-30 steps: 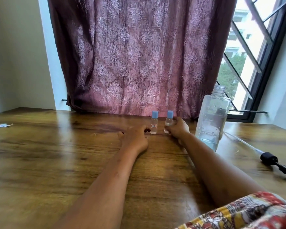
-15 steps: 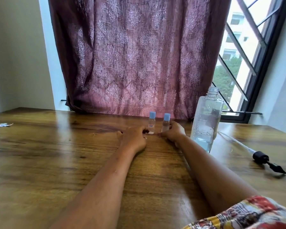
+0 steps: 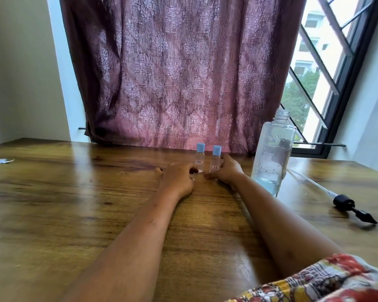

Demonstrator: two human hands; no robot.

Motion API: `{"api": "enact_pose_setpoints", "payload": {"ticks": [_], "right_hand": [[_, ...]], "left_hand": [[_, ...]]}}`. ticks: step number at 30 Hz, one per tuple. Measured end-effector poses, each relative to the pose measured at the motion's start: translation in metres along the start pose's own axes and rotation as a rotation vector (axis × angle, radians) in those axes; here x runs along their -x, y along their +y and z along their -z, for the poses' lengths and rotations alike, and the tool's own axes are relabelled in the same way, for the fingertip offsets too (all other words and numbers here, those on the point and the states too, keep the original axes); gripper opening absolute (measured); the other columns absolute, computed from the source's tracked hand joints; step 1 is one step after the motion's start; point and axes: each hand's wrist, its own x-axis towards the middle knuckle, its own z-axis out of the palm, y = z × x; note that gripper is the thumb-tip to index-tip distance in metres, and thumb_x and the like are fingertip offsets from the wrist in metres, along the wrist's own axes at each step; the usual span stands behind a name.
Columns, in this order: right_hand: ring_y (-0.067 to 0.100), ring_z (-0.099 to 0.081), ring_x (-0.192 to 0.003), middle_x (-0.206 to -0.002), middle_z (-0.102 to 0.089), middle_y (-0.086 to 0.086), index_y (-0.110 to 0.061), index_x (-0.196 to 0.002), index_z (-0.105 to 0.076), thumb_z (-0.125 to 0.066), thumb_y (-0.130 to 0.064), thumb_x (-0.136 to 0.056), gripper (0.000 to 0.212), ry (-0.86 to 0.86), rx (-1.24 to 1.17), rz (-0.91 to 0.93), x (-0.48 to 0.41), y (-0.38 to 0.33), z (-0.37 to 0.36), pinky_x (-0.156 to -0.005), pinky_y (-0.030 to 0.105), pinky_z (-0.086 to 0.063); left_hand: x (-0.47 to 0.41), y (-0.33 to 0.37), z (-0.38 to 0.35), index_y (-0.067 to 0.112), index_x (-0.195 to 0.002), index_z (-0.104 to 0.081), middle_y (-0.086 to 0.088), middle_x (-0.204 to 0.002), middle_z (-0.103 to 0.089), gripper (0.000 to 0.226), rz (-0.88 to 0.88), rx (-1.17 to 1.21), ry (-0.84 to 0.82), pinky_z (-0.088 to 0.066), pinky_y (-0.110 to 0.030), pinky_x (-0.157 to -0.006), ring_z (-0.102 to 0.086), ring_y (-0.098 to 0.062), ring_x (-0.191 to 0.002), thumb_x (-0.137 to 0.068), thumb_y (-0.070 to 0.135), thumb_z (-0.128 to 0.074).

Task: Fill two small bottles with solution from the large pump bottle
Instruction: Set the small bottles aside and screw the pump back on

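Right hand (image 3: 226,172): fingers curled loosely around the right-hand small clear plastic bottle with a pale blue cap (image 3: 215,160), fingertips touching its right side, thumb low near its base. The wrap is light; whether it truly clamps the bottle cannot be told. Forearm lies extended across the brown wood-grain bench (image 3: 52,203), coming from lower right.

Left hand (image 3: 178,178): knuckles up, fingers bent inward and resting on the bench, fingertips at the base of the left-hand small clear bottle with a pale blue cap (image 3: 200,159). Contact with it cannot be told; the hand holds nothing clearly. Forearm runs in from lower centre.

Both small bottles stand upright, capped, just beside each other, near the maroon patterned curtain (image 3: 183,73). Each carries a small white label.

Large clear plastic bottle (image 3: 273,155): upright to the right of the right hand, neck open, liquid low in the bottom. Its black pump head with clear dip tube (image 3: 345,202) lies flat on the bench further right.
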Motion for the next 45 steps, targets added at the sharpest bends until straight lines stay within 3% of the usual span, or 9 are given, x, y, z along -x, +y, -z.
{"api": "enact_pose_setpoints", "payload": {"ticks": [8, 14, 22, 27, 32, 34, 37, 39, 45], "right_hand": [[0.023, -0.056, -0.111, -0.121, -0.061, 0.008, -0.015, -0.120, -0.059, -0.072, -0.018, -0.076, 0.045, 0.066, -0.030, 0.023, 0.001, 0.003, -0.002, -0.097, 0.033, -0.045], [0.025, -0.056, -0.112, -0.122, -0.060, 0.011, -0.009, -0.121, -0.057, -0.069, -0.017, -0.080, 0.043, 0.105, 0.028, 0.013, 0.005, 0.000, -0.002, -0.096, 0.033, -0.045], [0.015, -0.053, -0.070, -0.083, -0.056, 0.007, 0.003, -0.099, -0.058, -0.057, -0.008, -0.086, 0.017, 0.116, 0.126, -0.022, 0.032, -0.027, 0.030, -0.045, 0.021, -0.037], [0.027, -0.064, -0.085, -0.089, -0.067, 0.014, -0.001, -0.088, -0.068, -0.057, -0.007, -0.083, 0.014, 0.077, 0.038, 0.181, 0.083, -0.038, 0.060, -0.068, 0.032, -0.049], [0.013, -0.057, -0.051, -0.067, -0.064, 0.008, -0.003, -0.075, -0.067, -0.054, 0.001, -0.085, 0.017, -0.209, -0.111, -0.027, 0.125, 0.003, 0.119, -0.047, 0.018, -0.046], [0.014, -0.058, -0.055, -0.076, -0.069, 0.012, -0.008, -0.075, -0.067, -0.056, -0.003, -0.084, 0.015, -0.076, -0.039, -0.085, 0.130, 0.033, 0.148, -0.052, 0.019, -0.044], [0.028, -0.060, -0.097, -0.115, -0.063, 0.015, -0.018, -0.104, -0.066, -0.056, -0.009, -0.082, 0.026, 0.247, 0.356, -0.133, 0.125, 0.084, 0.177, -0.080, 0.032, -0.048], [0.032, -0.052, -0.114, -0.125, -0.055, 0.009, -0.027, -0.117, -0.056, -0.062, -0.018, -0.080, 0.038, 0.207, 0.483, -0.211, 0.124, 0.110, 0.180, -0.094, 0.038, -0.045], [0.028, -0.058, -0.109, -0.121, -0.059, 0.013, -0.016, -0.106, -0.062, -0.058, -0.004, -0.076, 0.033, 0.170, 0.480, -0.168, 0.107, 0.128, 0.158, -0.089, 0.031, -0.049]], "left_hand": [[0.000, 0.000, 0.000, 0.037, -0.118, -0.056, 0.005, -0.125, -0.060, 0.032, -0.006, -0.014, 0.002, -0.017, -0.054, -0.105, -0.045, -0.021, -0.124, -0.088, 0.029, -0.057], [-0.001, 0.001, -0.003, 0.037, -0.118, -0.057, 0.005, -0.126, -0.059, 0.031, -0.026, -0.011, 0.004, -0.016, -0.054, -0.105, -0.043, -0.022, -0.125, -0.088, 0.028, -0.056], [0.004, 0.010, -0.002, 0.034, -0.117, -0.059, 0.004, -0.126, -0.059, 0.031, -0.102, 0.025, 0.015, -0.009, -0.061, -0.110, -0.038, -0.021, -0.129, -0.089, 0.022, -0.052], [0.006, 0.015, -0.005, 0.032, -0.127, -0.052, 0.001, -0.130, -0.056, 0.036, -0.138, -0.013, 0.001, -0.015, -0.058, -0.109, -0.037, -0.021, -0.130, -0.091, 0.028, -0.051], [0.016, 0.028, -0.009, 0.038, -0.121, -0.054, 0.004, -0.123, -0.059, 0.032, -0.182, 0.036, 0.028, -0.027, -0.043, -0.097, -0.045, -0.019, -0.120, -0.089, 0.037, -0.053], [0.023, 0.039, -0.009, 0.043, -0.117, -0.053, 0.012, -0.120, -0.060, 0.031, -0.192, 0.098, 0.049, -0.023, -0.041, -0.092, -0.046, -0.016, -0.119, -0.087, 0.042, -0.056], [0.029, 0.057, -0.009, 0.041, -0.122, -0.048, 0.016, -0.123, -0.058, 0.039, -0.205, 0.252, -0.004, -0.028, -0.041, -0.098, -0.048, -0.014, -0.119, -0.085, 0.042, -0.059], [0.030, 0.068, -0.008, 0.034, -0.130, -0.044, 0.011, -0.131, -0.054, 0.050, -0.185, 0.361, -0.058, -0.032, -0.046, -0.104, -0.049, -0.017, -0.122, -0.084, 0.041, -0.063], [0.031, 0.101, -0.012, 0.021, -0.143, -0.025, -0.002, -0.148, -0.038, 0.088, -0.162, 0.389, -0.129, -0.031, -0.051, -0.109, -0.038, -0.026, -0.133, -0.074, 0.050, -0.072]]}}
